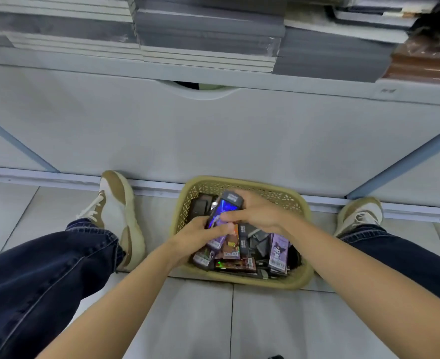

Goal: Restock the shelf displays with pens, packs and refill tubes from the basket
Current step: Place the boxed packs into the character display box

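Note:
A tan plastic basket (242, 183) with a lattice wall stands on the tiled floor against the cabinet base. It holds several pen packs, among them a purple cartoon pack (278, 251) at its right side and a red-orange pack (233, 246) in the middle. Both hands are over the basket on a shiny blue and purple pack (222, 209), tilted with its dark top end up. My left hand (200, 235) grips its lower part. My right hand (259, 212) holds its upper part from the right.
A white cabinet front (213, 138) with a curved handle cut-out (200, 90) rises behind the basket. Stacks of grey notebooks (208, 35) lie on the shelf above it. My shoes (116, 211) (360, 213) and jeans-clad legs flank the basket.

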### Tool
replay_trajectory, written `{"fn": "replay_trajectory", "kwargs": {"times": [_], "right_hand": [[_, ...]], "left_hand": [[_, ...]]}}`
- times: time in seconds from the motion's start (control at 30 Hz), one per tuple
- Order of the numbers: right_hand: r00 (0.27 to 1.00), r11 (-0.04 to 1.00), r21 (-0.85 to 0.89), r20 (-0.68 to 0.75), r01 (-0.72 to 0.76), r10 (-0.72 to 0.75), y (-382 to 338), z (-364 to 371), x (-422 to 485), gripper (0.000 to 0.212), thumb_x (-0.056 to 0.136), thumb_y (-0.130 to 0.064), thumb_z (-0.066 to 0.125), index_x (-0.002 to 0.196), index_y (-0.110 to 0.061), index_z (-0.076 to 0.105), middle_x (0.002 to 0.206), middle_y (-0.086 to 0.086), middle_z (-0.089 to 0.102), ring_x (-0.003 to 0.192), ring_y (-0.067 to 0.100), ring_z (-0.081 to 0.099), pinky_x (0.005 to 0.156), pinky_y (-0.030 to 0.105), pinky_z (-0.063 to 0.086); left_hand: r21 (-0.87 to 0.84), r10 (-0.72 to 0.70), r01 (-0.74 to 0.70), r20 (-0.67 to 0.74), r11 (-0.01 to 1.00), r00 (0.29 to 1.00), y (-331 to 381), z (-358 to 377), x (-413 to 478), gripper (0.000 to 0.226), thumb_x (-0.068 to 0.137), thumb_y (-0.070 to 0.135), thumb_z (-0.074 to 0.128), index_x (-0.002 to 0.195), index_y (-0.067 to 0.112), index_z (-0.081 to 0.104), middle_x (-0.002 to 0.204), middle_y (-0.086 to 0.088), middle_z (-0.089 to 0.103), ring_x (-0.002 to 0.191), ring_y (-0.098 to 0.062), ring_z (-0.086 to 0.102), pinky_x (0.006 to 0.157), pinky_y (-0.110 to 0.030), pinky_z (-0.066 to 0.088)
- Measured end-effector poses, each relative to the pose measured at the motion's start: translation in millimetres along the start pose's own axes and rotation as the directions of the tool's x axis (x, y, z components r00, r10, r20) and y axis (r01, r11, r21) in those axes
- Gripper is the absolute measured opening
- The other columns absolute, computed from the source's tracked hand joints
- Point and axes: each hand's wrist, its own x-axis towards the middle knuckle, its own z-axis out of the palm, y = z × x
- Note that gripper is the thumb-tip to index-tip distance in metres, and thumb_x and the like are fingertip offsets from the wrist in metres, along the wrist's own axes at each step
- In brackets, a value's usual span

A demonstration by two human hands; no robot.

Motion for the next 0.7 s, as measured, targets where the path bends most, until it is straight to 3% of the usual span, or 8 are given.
{"fn": "replay_trajectory", "kwargs": {"times": [0.07, 0.13, 0.27, 0.37, 0.47, 0.57, 0.7], "right_hand": [[0.999, 1.000, 0.007, -0.044, 0.025, -0.025, 2.3, 8.3, 4.1, 0.029, 0.085, -0.011, 0.071, 0.112, -0.017, 0.060, 0.105, 0.004, 0.069, 0.094, 0.017, 0.068, 0.084, 0.034, 0.055], [0.986, 0.999, -0.021, -0.167, 0.024, -0.027, 11.7, 6.5, 7.0, 0.025, 0.091, -0.025, 0.064, 0.115, -0.019, 0.059, 0.110, 0.002, 0.067, 0.099, 0.019, 0.067, 0.088, 0.037, 0.054], [0.882, 0.902, -0.353, -0.468, -0.247, 0.058, 53.2, -2.6, 12.1, 0.042, 0.093, -0.042, 0.058, 0.123, -0.014, 0.056, 0.119, 0.003, 0.061, 0.111, 0.020, 0.057, 0.094, 0.034, 0.046], [0.885, 0.828, -0.470, -0.461, -0.307, 0.066, 79.0, 10.5, 16.3, 0.058, 0.088, -0.044, 0.065, 0.132, -0.009, 0.049, 0.127, 0.010, 0.054, 0.114, 0.023, 0.054, 0.093, 0.031, 0.043], [0.906, 0.766, -0.571, -0.421, -0.296, 0.036, 89.3, 24.6, 22.5, 0.076, 0.083, -0.037, 0.073, 0.145, -0.013, 0.036, 0.139, 0.012, 0.038, 0.127, 0.028, 0.046, 0.103, 0.034, 0.040], [0.909, 0.785, -0.522, -0.399, -0.333, 0.121, 88.7, 21.6, 25.6, 0.085, 0.079, -0.031, 0.078, 0.148, -0.015, 0.032, 0.143, 0.012, 0.030, 0.131, 0.031, 0.042, 0.107, 0.035, 0.036], [0.909, 0.820, -0.445, -0.365, -0.360, 0.201, 86.8, 10.7, 21.2, 0.080, 0.071, -0.023, 0.085, 0.136, -0.012, 0.039, 0.134, 0.009, 0.036, 0.124, 0.027, 0.045, 0.101, 0.033, 0.039]], "left_hand": [[-0.053, -0.002, 0.002, -0.002, 0.999, 1.000, -4.5, -2.0, -3.6, 0.023, 0.085, 0.022, 0.074, 0.096, 0.004, 0.067, 0.088, -0.016, 0.073, 0.073, -0.025, 0.070, 0.068, -0.033, 0.058], [-0.028, 0.009, -0.013, -0.122, 1.000, 0.993, -10.1, -9.2, -4.7, 0.013, 0.086, 0.014, 0.071, 0.093, 0.004, 0.064, 0.082, -0.015, 0.072, 0.069, -0.024, 0.069, 0.067, -0.033, 0.058], [-0.112, -0.033, -0.001, -0.301, 0.994, 0.953, -22.4, -25.5, -7.3, 0.014, 0.088, 0.010, 0.067, 0.099, 0.002, 0.063, 0.081, -0.012, 0.071, 0.068, -0.021, 0.067, 0.070, -0.034, 0.058], [-0.187, -0.066, 0.004, -0.327, 0.982, 0.943, -29.6, -28.7, -9.5, 0.014, 0.089, 0.008, 0.067, 0.099, 0.001, 0.062, 0.075, -0.009, 0.069, 0.061, -0.017, 0.063, 0.062, -0.029, 0.056], [-0.227, -0.103, 0.026, -0.335, 0.973, 0.937, -33.9, -25.9, -9.7, 0.014, 0.090, 0.011, 0.066, 0.099, 0.001, 0.060, 0.073, -0.008, 0.068, 0.060, -0.019, 0.061, 0.062, -0.030, 0.055], [-0.296, -0.119, 0.016, -0.333, 0.955, 0.936, -33.5, -23.0, -9.6, 0.015, 0.093, 0.015, 0.062, 0.100, 0.002, 0.060, 0.072, -0.009, 0.066, 0.060, -0.020, 0.059, 0.062, -0.031, 0.053], [-0.318, -0.114, 0.002, -0.333, 0.948, 0.936, -31.2, -21.6, -11.3, 0.018, 0.095, 0.017, 0.059, 0.105, 0.002, 0.060, 0.077, -0.011, 0.067, 0.063, -0.021, 0.060, 0.064, -0.031, 0.053]]}}
